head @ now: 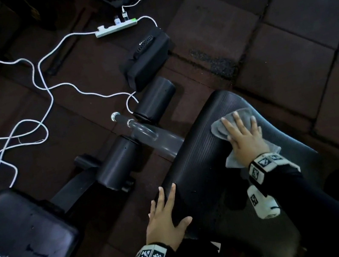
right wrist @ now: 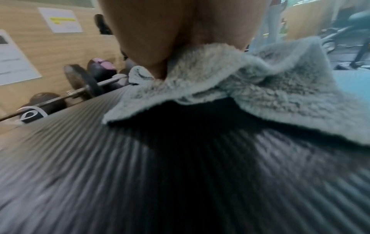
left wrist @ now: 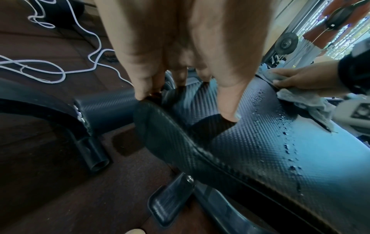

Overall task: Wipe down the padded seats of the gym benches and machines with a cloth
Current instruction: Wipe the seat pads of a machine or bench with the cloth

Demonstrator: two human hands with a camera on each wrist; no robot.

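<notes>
A black textured padded seat (head: 201,163) of a gym bench slopes up the middle right of the head view. My right hand (head: 244,136) lies flat with spread fingers on a grey cloth (head: 220,128), pressing it onto the seat's far end. The left wrist view shows water droplets on the padded seat (left wrist: 260,142) beside the cloth (left wrist: 304,102). My left hand (head: 167,216) rests on the seat's near left edge, fingers straight over the rim and thumb on top. In the right wrist view the fluffy cloth (right wrist: 250,88) bunches under my palm on the ribbed seat (right wrist: 160,174).
Two black foam rollers (head: 154,99) on a metal bar stand past the seat. A second dark padded seat (head: 21,242) sits at the lower left. A white power strip (head: 115,27) and looping white cables (head: 45,86) lie on the dark rubber floor tiles, beside a black case (head: 148,60).
</notes>
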